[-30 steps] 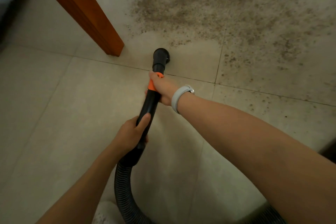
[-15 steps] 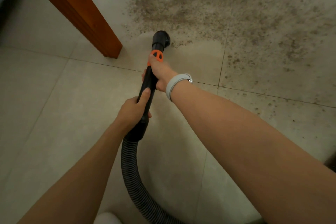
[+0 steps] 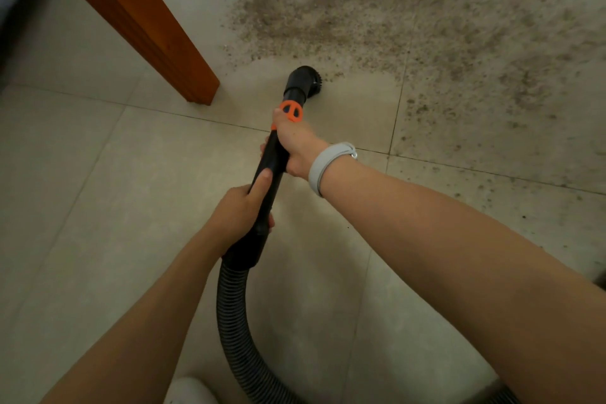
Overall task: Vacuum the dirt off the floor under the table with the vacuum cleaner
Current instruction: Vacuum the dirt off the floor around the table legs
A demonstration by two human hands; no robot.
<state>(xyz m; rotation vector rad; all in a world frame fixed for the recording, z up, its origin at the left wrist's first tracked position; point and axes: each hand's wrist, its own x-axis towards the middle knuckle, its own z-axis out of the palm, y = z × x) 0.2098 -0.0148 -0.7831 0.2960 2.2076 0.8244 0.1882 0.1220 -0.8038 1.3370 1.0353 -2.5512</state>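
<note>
Black nozzle [image 3: 303, 84] has pushed forward to the dirt [image 3: 410, 10] edge; right hand [image 3: 295, 147] and left hand [image 3: 242, 210] both grip the wand [image 3: 272, 161], so suction can bite.

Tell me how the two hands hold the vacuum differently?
The right hand grips the wand higher up, by the orange ring; the left hand grips lower, near the hose. The right wrist wears a grey band; the left is bare. Both wrap around the same wand.
</note>
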